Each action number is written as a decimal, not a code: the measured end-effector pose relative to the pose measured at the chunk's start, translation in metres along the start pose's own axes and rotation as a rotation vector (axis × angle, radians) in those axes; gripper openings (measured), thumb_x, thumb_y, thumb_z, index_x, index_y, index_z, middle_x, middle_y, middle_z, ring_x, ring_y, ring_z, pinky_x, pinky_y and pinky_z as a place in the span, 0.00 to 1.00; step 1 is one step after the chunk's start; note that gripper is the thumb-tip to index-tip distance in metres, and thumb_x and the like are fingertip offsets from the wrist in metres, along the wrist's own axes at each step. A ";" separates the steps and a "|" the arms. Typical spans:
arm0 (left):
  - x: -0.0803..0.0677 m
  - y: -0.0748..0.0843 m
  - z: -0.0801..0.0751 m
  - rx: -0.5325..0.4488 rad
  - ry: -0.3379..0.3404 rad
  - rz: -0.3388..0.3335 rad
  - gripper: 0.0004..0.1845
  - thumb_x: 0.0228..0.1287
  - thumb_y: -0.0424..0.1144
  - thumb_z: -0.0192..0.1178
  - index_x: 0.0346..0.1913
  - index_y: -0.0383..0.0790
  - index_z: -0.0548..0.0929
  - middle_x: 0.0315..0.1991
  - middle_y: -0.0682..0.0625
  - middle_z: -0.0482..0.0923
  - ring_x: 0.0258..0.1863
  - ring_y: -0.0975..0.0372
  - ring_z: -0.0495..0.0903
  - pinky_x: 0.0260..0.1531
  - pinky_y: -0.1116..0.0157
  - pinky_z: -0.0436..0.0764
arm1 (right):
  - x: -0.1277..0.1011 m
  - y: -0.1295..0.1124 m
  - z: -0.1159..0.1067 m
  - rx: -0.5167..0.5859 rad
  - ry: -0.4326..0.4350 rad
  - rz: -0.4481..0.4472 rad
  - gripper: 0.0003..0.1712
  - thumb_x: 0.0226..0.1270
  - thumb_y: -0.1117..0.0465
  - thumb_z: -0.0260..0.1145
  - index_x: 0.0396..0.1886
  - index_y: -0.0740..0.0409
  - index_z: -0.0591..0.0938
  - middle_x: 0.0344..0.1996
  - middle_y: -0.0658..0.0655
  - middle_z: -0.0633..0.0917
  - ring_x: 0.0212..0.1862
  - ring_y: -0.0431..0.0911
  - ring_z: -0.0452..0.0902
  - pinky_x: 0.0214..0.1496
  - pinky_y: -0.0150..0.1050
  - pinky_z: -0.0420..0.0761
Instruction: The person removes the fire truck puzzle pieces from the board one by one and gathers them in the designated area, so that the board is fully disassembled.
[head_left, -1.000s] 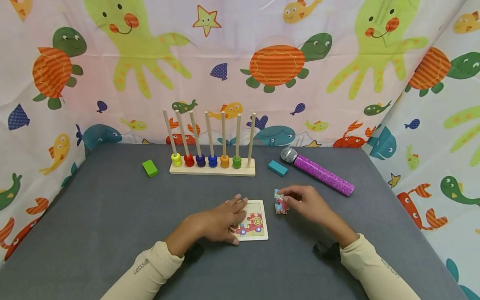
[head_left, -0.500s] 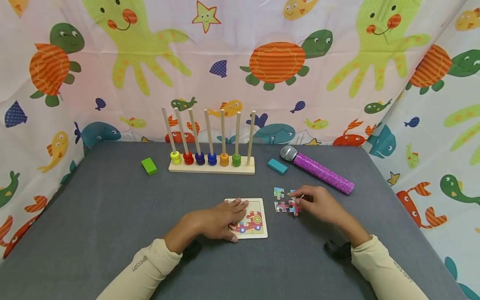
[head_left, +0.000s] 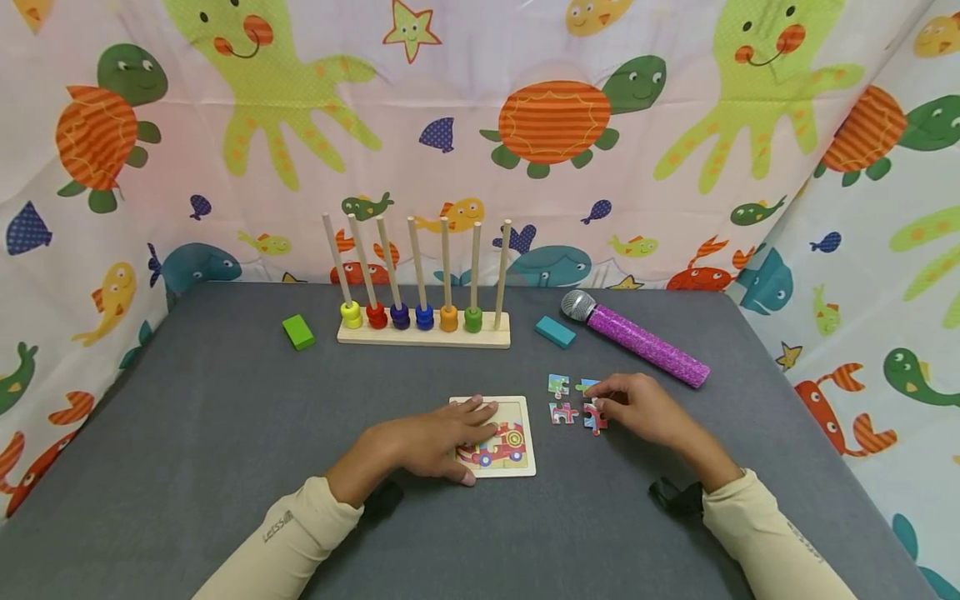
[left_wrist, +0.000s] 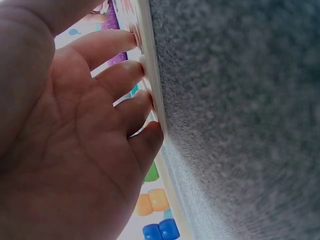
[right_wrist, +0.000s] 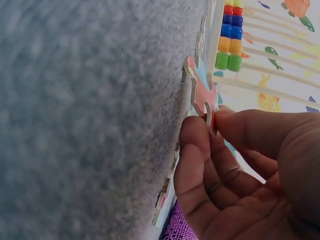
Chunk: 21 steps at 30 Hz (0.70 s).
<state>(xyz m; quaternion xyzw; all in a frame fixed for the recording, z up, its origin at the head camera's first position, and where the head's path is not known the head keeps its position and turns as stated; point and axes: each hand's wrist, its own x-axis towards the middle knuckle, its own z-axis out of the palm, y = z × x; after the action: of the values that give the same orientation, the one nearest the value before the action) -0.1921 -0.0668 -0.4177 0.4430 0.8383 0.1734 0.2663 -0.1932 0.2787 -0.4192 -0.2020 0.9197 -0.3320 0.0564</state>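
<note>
Grey felt covers the worktop (head_left: 187,433), and a curtain with sea animals (head_left: 555,125) hangs behind it and on both sides. On the near middle of the worktop lies a puzzle board (head_left: 516,437) with a red train picture. The left hand (head_left: 431,442) rests flat on the left part of this board, with straight fingers (left_wrist: 117,80) pressing on its surface; this grip holds nothing. Just to the right of the board, the right hand (head_left: 645,410) pinches one red puzzle piece (right_wrist: 202,92) between thumb and fingers, with the piece's edge on the felt. Three other loose pieces are close to it: a piece with green (head_left: 558,384), a pink and white piece (head_left: 562,412), and one more piece (head_left: 588,386) partly under the fingertips. Farther back stand a wooden peg rack (head_left: 423,329) with coloured beads, a green block (head_left: 298,332), a teal block (head_left: 555,332) and a purple toy microphone (head_left: 637,340).
</note>
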 end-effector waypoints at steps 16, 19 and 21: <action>0.000 -0.005 -0.002 -0.023 0.026 0.009 0.38 0.65 0.46 0.64 0.74 0.41 0.61 0.77 0.49 0.48 0.76 0.55 0.40 0.71 0.53 0.47 | 0.006 -0.006 0.003 -0.063 0.034 0.042 0.10 0.64 0.71 0.63 0.42 0.63 0.87 0.34 0.53 0.85 0.32 0.42 0.72 0.32 0.37 0.75; 0.001 -0.005 -0.001 -0.020 0.031 0.019 0.38 0.65 0.45 0.64 0.74 0.39 0.62 0.77 0.48 0.49 0.76 0.54 0.41 0.71 0.53 0.46 | 0.006 -0.006 0.003 -0.061 0.031 0.034 0.10 0.63 0.72 0.63 0.41 0.63 0.87 0.33 0.53 0.85 0.30 0.42 0.71 0.31 0.36 0.73; 0.001 -0.005 -0.001 -0.024 0.035 0.024 0.38 0.65 0.45 0.64 0.74 0.38 0.62 0.76 0.47 0.49 0.76 0.54 0.42 0.71 0.52 0.45 | 0.006 -0.006 0.003 -0.055 0.026 0.029 0.10 0.63 0.72 0.63 0.41 0.64 0.87 0.33 0.52 0.84 0.30 0.42 0.72 0.31 0.36 0.74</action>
<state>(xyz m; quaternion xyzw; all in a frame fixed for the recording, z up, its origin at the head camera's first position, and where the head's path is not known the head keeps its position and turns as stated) -0.1965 -0.0688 -0.4194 0.4465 0.8355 0.1943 0.2548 -0.1962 0.2706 -0.4178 -0.1859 0.9319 -0.3085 0.0435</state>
